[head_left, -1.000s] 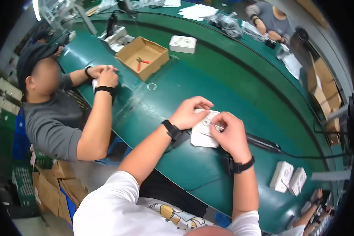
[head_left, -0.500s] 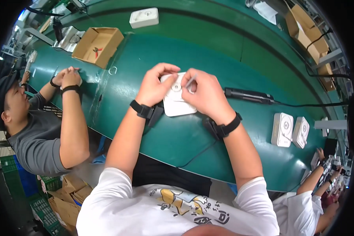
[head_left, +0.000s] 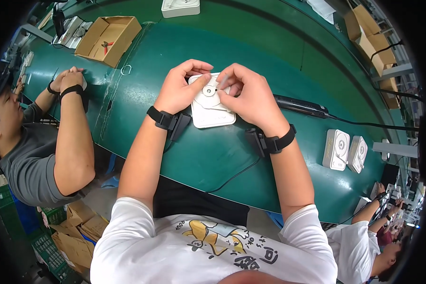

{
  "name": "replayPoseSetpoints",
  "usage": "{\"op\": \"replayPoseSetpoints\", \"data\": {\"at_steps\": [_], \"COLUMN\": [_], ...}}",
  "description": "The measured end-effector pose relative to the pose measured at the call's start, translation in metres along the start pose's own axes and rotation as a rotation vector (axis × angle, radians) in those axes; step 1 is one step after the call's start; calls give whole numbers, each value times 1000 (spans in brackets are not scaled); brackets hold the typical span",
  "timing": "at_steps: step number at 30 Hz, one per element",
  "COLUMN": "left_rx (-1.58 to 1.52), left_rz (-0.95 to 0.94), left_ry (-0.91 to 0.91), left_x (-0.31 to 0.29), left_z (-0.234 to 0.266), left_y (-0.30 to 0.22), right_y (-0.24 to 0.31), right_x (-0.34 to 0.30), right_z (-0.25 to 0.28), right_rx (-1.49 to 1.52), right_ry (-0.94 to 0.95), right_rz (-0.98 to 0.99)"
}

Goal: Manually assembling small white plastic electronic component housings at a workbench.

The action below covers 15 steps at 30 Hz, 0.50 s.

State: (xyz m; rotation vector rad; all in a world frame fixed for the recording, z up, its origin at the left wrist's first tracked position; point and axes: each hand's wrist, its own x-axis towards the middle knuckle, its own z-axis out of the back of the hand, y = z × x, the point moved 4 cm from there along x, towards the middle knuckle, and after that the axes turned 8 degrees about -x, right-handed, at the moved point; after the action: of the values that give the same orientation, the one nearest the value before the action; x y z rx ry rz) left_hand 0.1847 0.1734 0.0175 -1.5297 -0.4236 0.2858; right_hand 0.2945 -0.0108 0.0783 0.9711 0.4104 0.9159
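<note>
A flat white device (head_left: 213,118) with rounded corners and a round dial (head_left: 209,90) on its face lies on the green table in front of me. My left hand (head_left: 182,87) grips its upper left edge, with the thumb on the face beside the dial. Over the right side of the dial, my right hand (head_left: 244,92) pinches a small pale grey stick (head_left: 223,81) between thumb and fingers. A small dark spot shows by the dial near the fingertips. My right fingers hide the device's upper right part.
A black cylindrical tool (head_left: 300,107) with a cable lies right of my right hand. Two similar white devices (head_left: 336,149) stand farther right, another (head_left: 181,8) at the back. A cardboard box (head_left: 92,45) holds red-handled pliers (head_left: 107,46). A co-worker (head_left: 38,156) sits at left.
My view has shifted, so the table's things sit higher in the picture. The grey stick has turned in my right fingers, and the dial shows more openly. My left hand keeps its hold.
</note>
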Motion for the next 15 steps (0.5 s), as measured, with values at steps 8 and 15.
{"op": "replayPoseSetpoints", "data": {"at_steps": [8,15], "left_rx": [0,11], "left_rz": [-13,-46], "left_ry": [8,-14], "left_x": [5,6], "left_z": [-3,3], "left_y": [-1,4], "right_y": [1,6], "right_x": [2,3], "right_z": [0,-6], "right_rx": [-131,-207], "right_ry": [5,-64], "right_rz": [47,220]}}
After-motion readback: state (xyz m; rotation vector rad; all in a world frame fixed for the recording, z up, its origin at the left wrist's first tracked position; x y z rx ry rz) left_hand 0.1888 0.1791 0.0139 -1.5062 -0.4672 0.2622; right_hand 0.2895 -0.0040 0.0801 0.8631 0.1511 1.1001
